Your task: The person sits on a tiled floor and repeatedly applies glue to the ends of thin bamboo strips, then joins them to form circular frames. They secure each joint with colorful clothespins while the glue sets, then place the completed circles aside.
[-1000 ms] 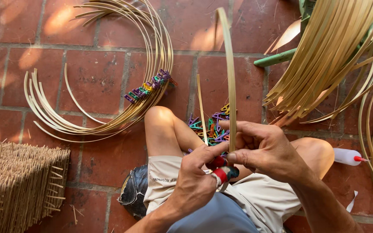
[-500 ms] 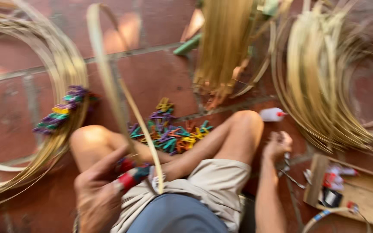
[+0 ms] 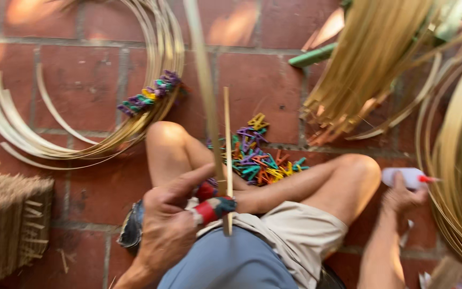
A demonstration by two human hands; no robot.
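Bamboo strip point(image 3: 228, 155) stays pinched in the closed left hand point(image 3: 169, 225), beside the red clip point(image 3: 212, 207) at its fingertips. A second ago both hands worked there; since then the right hand point(image 3: 402, 198) has gone out past the knee and closed on the white glue bottle point(image 3: 406, 176). Coloured clips point(image 3: 258, 160) lie just beyond the left hand.

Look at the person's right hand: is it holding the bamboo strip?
No: the right hand grips a white glue bottle, while the left hand holds the bamboo strip.
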